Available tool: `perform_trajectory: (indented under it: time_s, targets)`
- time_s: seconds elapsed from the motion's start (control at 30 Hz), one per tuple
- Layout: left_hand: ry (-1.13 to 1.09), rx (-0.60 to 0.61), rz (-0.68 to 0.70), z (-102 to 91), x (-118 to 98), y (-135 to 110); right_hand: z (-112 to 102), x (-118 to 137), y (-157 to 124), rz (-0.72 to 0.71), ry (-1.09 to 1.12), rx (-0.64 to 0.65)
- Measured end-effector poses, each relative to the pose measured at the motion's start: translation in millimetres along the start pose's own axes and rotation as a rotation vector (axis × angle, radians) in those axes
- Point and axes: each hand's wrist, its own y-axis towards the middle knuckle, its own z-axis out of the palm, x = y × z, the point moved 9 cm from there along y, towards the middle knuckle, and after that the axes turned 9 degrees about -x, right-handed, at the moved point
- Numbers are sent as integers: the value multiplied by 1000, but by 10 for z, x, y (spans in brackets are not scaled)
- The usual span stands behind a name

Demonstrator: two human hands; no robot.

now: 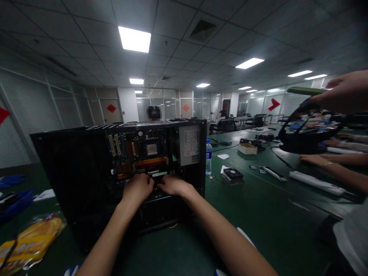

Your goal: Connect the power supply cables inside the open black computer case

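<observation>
A black computer case [54,184] stands on the green table, its open side facing me. My left hand [138,188] reaches inside, below the motherboard [138,145], with its fingers curled. My right hand [171,184] is beside it on the right, also with curled fingers. Both sets of fingertips are close together at the dark lower part of the case, and whatever they grip there is hidden. Just above them lies a pale strip [159,174]. A power supply [189,145] with a white label sits at the upper right of the case.
Right of the case stand a water bottle [208,157] and a hard drive [232,175], with a small box [247,148] behind. At far right another person's hand [349,90] holds a black part [301,142]. A yellow packet [34,237] and blue tray [17,205] lie left.
</observation>
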Motion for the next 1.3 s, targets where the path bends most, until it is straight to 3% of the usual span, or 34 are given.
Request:
perform_trajectory:
  time_s: [0.13, 0.27, 0.37, 0.5, 0.6, 0.7, 0.8, 0.9, 0.97, 1.03, 1.2, 1.3]
  targets:
    - [-70, 9, 27, -24, -45, 7, 148, 38, -3, -65, -18, 177]
    - [-214, 55, 75, -44, -81, 26, 182, 130, -13, -166, 53, 219]
    - [-333, 170, 179, -48, -106, -14, 97, 105, 15, -116, 129, 95]
    - [-442, 262, 286, -201, -86, -140, -198, 17, 54, 32, 334, -219]
    - [-410, 281, 244, -329, -4, -196, -387, -19, 69, 96, 621, -394]
    - [-350, 268, 227, -437, 64, -183, -448, -13, 66, 145, 992, -453]
    - [-320, 159, 247, -611, 153, -92, -557, 155, -26, 64, 1082, -484]
    - [-304, -3, 302, -869, 202, -45, -800, 489, -244, -160, 801, -548]
    - [-266, -87, 343, -1031, 162, -79, -965, 630, -404, -216, 637, -622]
    - [-214, -191, 407, -1203, 35, -163, -1061, 711, -498, -223, 579, -607]
    - [-84, -508, 592, -1568, -437, -483, -1112, 835, -572, -297, 857, -306]
    - [-49, -629, 650, -1697, -616, -639, -1263, 819, -638, -307, 1082, -297]
